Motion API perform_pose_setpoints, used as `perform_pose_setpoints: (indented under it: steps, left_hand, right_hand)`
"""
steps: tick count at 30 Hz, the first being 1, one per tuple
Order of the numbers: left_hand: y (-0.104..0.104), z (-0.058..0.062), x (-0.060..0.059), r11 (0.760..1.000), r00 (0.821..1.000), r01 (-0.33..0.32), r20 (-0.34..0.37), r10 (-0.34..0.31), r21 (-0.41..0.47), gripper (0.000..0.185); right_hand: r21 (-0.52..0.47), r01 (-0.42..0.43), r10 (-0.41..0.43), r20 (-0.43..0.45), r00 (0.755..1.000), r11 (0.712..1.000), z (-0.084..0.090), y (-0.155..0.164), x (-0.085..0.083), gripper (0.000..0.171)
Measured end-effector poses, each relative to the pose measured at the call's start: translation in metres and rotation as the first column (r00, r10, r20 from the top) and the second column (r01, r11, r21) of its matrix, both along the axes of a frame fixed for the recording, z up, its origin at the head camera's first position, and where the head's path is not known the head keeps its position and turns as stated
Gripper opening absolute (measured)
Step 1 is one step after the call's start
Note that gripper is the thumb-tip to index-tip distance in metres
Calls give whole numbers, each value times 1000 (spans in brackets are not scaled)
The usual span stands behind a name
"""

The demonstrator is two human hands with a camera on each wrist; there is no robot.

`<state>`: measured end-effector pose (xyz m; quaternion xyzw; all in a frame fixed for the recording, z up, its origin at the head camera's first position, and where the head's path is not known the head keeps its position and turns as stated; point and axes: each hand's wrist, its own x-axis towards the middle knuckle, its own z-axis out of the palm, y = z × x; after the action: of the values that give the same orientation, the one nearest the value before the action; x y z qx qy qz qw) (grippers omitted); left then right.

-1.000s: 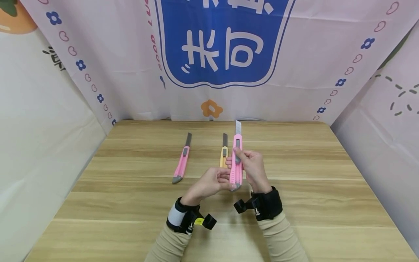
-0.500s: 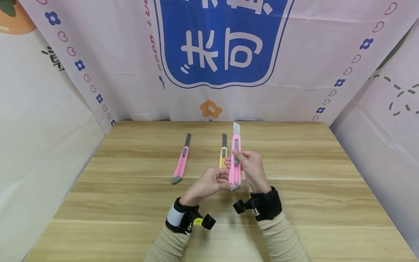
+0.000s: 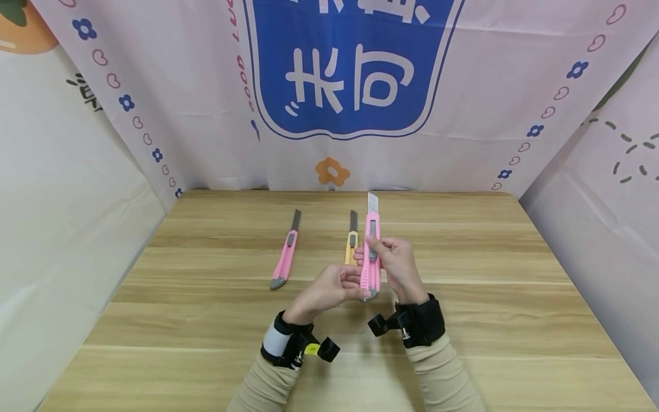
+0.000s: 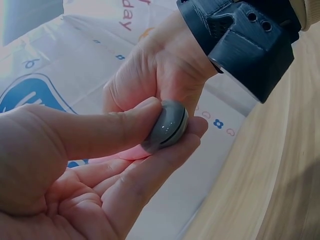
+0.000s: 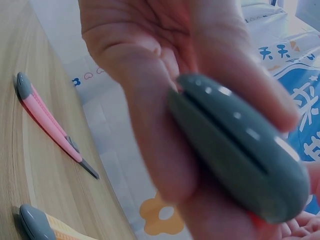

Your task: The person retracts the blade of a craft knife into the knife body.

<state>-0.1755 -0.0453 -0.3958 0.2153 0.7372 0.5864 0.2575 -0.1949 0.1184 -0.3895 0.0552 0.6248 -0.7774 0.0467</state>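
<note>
Above the table, both hands hold a pink utility knife (image 3: pixel 372 276) with its blade out, pointing to the back. My left hand (image 3: pixel 327 289) pinches its grey end between thumb and fingers; the left wrist view shows this grey end cap (image 4: pixel 167 126) up close. Higher on the body grips my right hand (image 3: pixel 399 264), thumb on the grey slider. A yellow utility knife (image 3: pixel 352 243) lies just behind the hands, its lower part hidden by them. Further left another pink utility knife (image 3: pixel 285 257) lies on the table, blade out too.
The wooden table (image 3: pixel 489 320) ends at the back against a printed cloth (image 3: pixel 463 154). More cloth hangs at the left and right sides. Each wrist wears a black strap with a small camera mount (image 3: pixel 419 320).
</note>
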Motion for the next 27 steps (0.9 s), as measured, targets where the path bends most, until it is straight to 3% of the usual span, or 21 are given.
perform_pose_setpoints:
  steps: [15,27]
  left_hand:
    - [1,-1,-1,1000,997,-18,73,17,8,48]
    - [3,-2,-2,998,994,-58,94,60,-24,47]
  right_hand:
    - [21,-43,43,10,999,999,1,5,-1,37]
    - [10,10,-10,3,1000,1000,4,5,0,38]
